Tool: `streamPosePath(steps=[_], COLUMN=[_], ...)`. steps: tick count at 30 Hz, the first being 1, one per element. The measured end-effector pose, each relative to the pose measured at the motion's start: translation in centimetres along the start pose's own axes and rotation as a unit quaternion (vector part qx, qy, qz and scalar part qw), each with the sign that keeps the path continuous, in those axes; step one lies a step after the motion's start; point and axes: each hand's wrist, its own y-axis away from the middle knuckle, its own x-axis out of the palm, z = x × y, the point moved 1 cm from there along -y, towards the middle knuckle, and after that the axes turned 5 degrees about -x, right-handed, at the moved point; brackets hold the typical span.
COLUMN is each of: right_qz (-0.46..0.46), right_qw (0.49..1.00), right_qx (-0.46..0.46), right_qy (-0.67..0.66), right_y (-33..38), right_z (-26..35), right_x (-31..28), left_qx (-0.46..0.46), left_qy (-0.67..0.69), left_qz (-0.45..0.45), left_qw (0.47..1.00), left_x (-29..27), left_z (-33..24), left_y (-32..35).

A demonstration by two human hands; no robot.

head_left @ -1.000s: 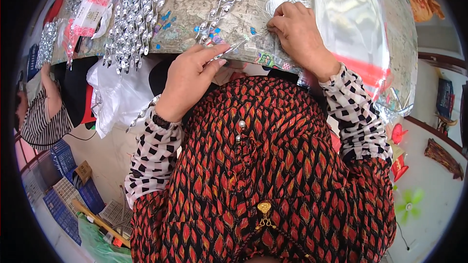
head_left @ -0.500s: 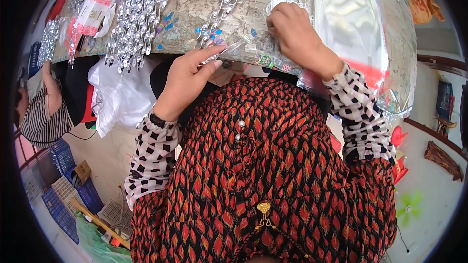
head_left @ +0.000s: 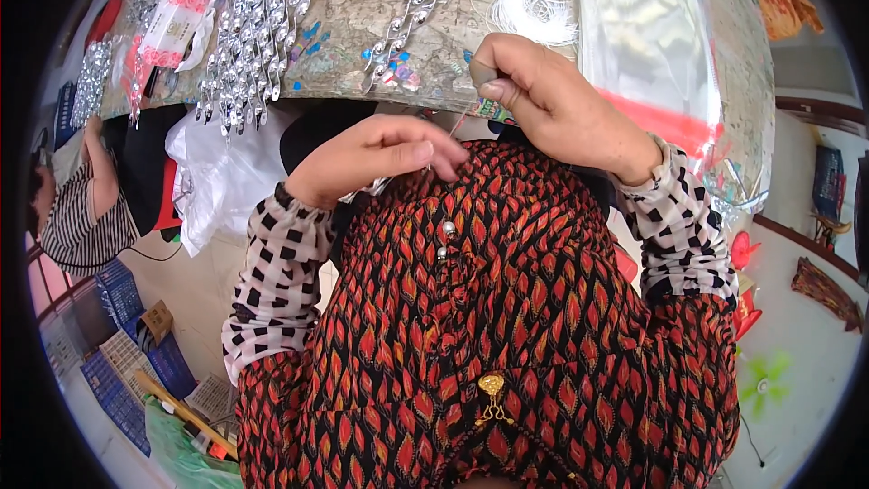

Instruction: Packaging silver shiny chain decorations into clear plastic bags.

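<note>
My left hand [head_left: 371,154] is over my lap at the table's front edge, thumb and fingers curled, the fingertips slightly blurred. Part of a shiny silver strip [head_left: 378,186] shows beneath its palm; the fingers hide the rest. To the right, my right hand [head_left: 561,104] is closed in a pinch, thumb against the bent index finger. A thin thread [head_left: 464,116] runs from this pinch down toward the left fingers. Just beyond the right hand lies a loose hank of white string [head_left: 536,0]. A twisted silver strip [head_left: 421,14] lies on the table beyond the left hand.
Many twisted silver strips [head_left: 258,32] hang over the table's edge at left, beside a pink-and-white packet [head_left: 175,27]. Clear plastic bags [head_left: 647,27] lie at right. A white plastic bag [head_left: 222,172] hangs below the table; another person in a striped top [head_left: 90,217] sits at far left.
My left hand has come off the table edge toward my lap and moved right. My right hand has left the white string and drawn nearer to me, now pinching with the thumb visible.
</note>
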Motion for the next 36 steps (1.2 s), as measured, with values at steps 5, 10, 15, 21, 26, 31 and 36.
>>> streamPosePath(steps=[5, 10, 15, 21, 26, 31, 36], right_qz=[-0.014, -0.024, 0.016, -0.172, -0.085, -0.021, 0.006], right_qw=[1.000, 0.999, 0.976, 0.983, 0.952, 0.982, 0.991], right_qx=[-0.014, -0.002, 0.174, 0.031, -0.076, -0.031, 0.101], right_qy=[0.019, 0.039, -0.132, 0.058, 0.285, 0.187, -0.091], right_y=[0.2, 0.6, 0.6, 1.2, 1.2, 1.8, 2.2], right_z=[0.0, -0.1, 0.0, -0.4, 0.6, -0.5, -0.9], right_x=[-0.4, -0.7, -1.3, -2.4, -1.1, -0.8, -1.0], left_qx=[0.046, 0.003, 0.023, 0.043, 0.063, 0.060, 0.043], left_qy=[0.189, 0.279, 0.214, 0.142, 0.109, 0.077, 0.106], left_qz=[0.005, -0.067, -0.205, -0.274, -0.295, -0.269, -0.226], left_qw=[0.981, 0.958, 0.955, 0.950, 0.947, 0.958, 0.967], left_x=[1.0, 0.9, 2.3, 2.5, 2.9, 2.7, 1.7], left_z=[-2.2, -2.8, -3.8, -3.9, -3.9, -3.9, -3.3], left_y=[-2.1, -3.0, -3.1, -3.4, -3.8, -3.7, -3.1])
